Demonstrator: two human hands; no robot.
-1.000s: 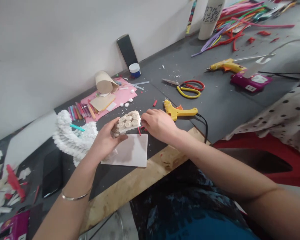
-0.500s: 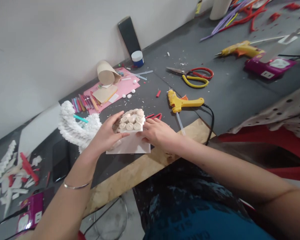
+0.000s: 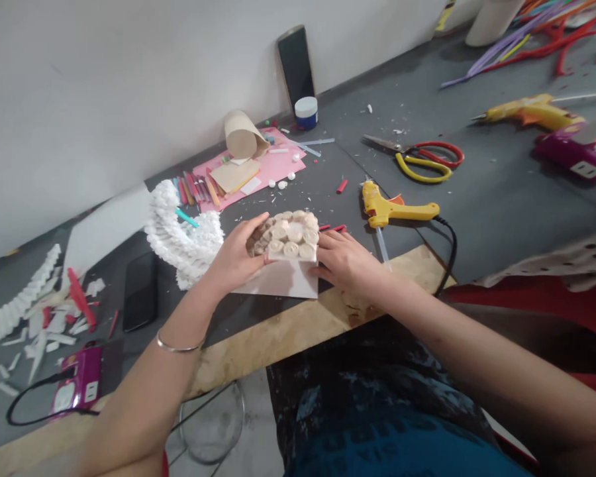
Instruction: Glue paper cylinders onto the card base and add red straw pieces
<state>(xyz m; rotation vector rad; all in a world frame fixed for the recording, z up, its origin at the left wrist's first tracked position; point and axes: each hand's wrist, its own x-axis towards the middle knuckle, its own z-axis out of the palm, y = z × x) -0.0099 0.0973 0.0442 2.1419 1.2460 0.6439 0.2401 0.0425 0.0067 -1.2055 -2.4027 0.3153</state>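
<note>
Cream rolled-paper roses cover a small block (image 3: pixel 291 249), which stands near the table's front edge, over a white sheet (image 3: pixel 283 281). My left hand (image 3: pixel 241 255) is closed around its left side, thumb at the front and fingers behind. At the right side, my right hand (image 3: pixel 345 262) has bent fingers pressed against the block's edge; its fingertips are partly hidden. Left of my left hand lies a curved, white frilled piece (image 3: pixel 183 238) with a teal stick (image 3: pixel 186 218) on it. Short red sticks (image 3: pixel 334 228) lie just behind my right hand.
A yellow glue gun (image 3: pixel 397 211) and scissors (image 3: pixel 417 159) lie to the right, with another glue gun (image 3: pixel 531 112) beyond. Behind are a pink sheet (image 3: pixel 278 162), a cardboard roll (image 3: pixel 243 136) and a white-lidded jar (image 3: pixel 306 114). At left are a phone (image 3: pixel 140 291) and paper scraps (image 3: pixel 54 318).
The camera view has swung left, so everything appears further right. Both hands stay on the rose-covered block, which looks slightly turned. Nothing has been let go.
</note>
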